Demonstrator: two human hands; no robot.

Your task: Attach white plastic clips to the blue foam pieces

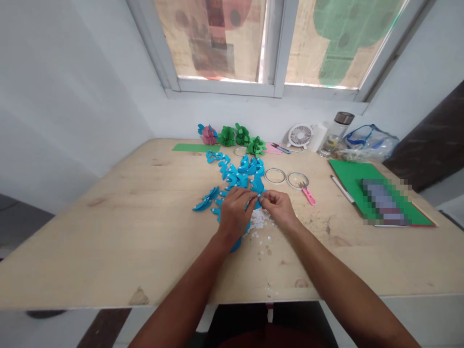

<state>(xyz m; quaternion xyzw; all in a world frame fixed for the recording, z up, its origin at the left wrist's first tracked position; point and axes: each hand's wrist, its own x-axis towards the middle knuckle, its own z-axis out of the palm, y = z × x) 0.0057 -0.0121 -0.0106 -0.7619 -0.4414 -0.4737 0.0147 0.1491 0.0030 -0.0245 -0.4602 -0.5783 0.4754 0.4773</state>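
Observation:
My left hand (235, 213) and my right hand (280, 207) meet over the middle of the table, fingertips pinched together. Between them is a blue paper cutout (258, 205) with a small white tab at its top edge. More blue paper pieces (238, 180), curved and marked with white tabs, lie just beyond my hands, and some stick out from under my left hand. To the left rests a separate stack of blue pieces (207, 199). Small white paper scraps (258, 220) are heaped right below my fingers and scattered toward me.
Two tape rolls (275, 181) and pink thread snips (309, 194) lie to the right. Behind stand green paper flowers (227, 136), a pink one (209, 135), a small fan (300, 135) and a glass bottle (335, 135). Green sheets (350, 171) and a white pen (342, 189) lie farther right.

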